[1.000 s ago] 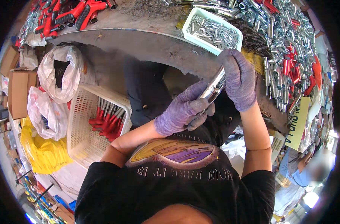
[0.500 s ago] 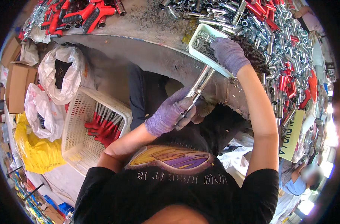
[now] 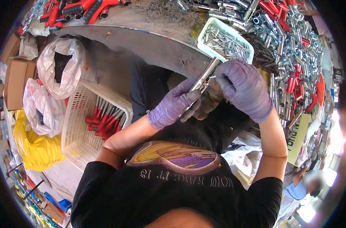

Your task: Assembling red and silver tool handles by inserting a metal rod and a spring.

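1. The grey, scuffed metal surface (image 3: pixel 150 41) curves across the top of the view, strewn along its right side with a dense heap of shiny metal tubes and red-handled parts (image 3: pixel 298 57); more red-handled tools (image 3: pixel 78 7) lie at its upper left.
2. A cream plastic lattice basket (image 3: pixel 76 140) stands on the floor to the person's left, holding a bundle of red-gripped metal rods (image 3: pixel 104 119). Beside it sit crumpled white plastic bags (image 3: pixel 55 72), a yellow bag (image 3: pixel 34 146) and a brown cardboard box (image 3: pixel 14 81).
3. A pale green rectangular plastic tray (image 3: pixel 203 36) rests at the surface's edge, filled with small silvery pins.
4. The right hand (image 3: pixel 243 89), in a purple knitted glove, has come back from the tray, where it reached half a second ago, and now meets the upper end of the tube; its fingers are curled narrowly there, as if pinching something small, though what they hold cannot be told. Judging by this, a piece from the tray is being fitted.
5. The left hand (image 3: pixel 173 106), gloved alike, keeps its fingers wrapped firmly round the lower part of the tube.
6. The polished, slender steel tube (image 3: pixel 203 78) slants up between both hands, just below the tray, smooth and reflective.
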Action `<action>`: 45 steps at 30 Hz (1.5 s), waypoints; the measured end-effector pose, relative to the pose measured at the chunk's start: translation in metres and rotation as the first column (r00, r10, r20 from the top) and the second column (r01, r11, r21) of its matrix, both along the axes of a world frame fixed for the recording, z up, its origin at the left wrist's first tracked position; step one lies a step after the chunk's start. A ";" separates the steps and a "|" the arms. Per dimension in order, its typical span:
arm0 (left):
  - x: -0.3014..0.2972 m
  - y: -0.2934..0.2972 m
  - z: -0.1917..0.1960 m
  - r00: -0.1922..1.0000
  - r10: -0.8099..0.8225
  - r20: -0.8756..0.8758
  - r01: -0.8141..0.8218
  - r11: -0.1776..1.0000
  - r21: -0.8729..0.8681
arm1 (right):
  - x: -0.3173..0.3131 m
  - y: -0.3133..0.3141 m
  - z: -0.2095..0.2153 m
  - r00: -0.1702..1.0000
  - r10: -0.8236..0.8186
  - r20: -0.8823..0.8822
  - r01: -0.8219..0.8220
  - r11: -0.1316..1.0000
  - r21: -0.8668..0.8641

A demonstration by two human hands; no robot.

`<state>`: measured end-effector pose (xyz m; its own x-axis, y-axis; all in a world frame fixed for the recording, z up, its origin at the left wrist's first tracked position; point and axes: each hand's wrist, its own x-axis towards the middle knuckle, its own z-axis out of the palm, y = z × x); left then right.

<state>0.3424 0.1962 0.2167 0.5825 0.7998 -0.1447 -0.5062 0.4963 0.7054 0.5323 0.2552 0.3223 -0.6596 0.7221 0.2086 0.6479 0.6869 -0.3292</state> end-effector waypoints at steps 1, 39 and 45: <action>0.002 0.000 0.000 1.000 0.003 -0.027 -0.003 1.000 0.003 | -0.001 -0.001 -0.001 0.999 0.028 0.019 -0.030 0.996 0.082; 0.052 -0.012 -0.007 0.964 -0.132 -0.230 0.168 0.975 0.146 | 0.299 0.015 -0.037 0.319 -0.939 0.127 0.915 0.340 0.217; 0.057 -0.012 -0.003 0.923 -0.180 -0.340 0.223 0.970 0.093 | 0.229 -0.019 -0.010 0.176 -0.688 -0.705 0.504 0.678 -0.536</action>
